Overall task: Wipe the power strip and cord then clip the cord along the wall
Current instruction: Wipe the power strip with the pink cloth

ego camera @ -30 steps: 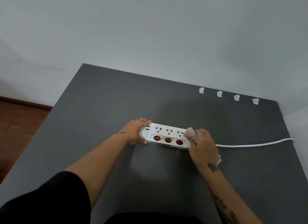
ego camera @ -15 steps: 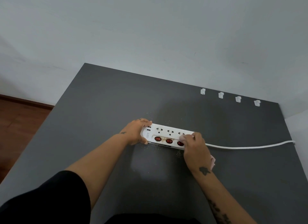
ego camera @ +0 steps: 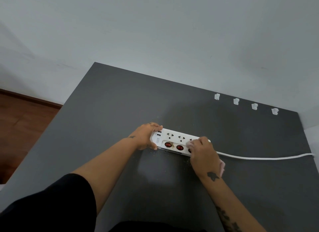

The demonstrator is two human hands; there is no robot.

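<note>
A dark grey table (ego camera: 103, 110) fills most of the view, its far edge against a pale wall (ego camera: 155, 33). On it, just beyond both sets of fingers, lies the white power strip (ego camera: 174, 142) — flat, sockets up, red switches along its near side. Its white cord (ego camera: 259, 157) runs off from under the right hand's fingers toward the table's right edge.

The left hand (ego camera: 146, 136) grips the strip's USB end, thumb on the near side and fingers curled round the far side, pressed together. The right hand (ego camera: 203, 155) presses down on the strip's cord end, fingers bunched together over a pale pink cloth (ego camera: 222, 166); a bit of cloth shows at the fingertips, and a corner sticks out by the wrist.

Well beyond the right fingers, four small white clips (ego camera: 236, 101) stand in a row at the far edge. Fine crumbs (ego camera: 187, 161) dot the tabletop just below the strip — between the two hands.
</note>
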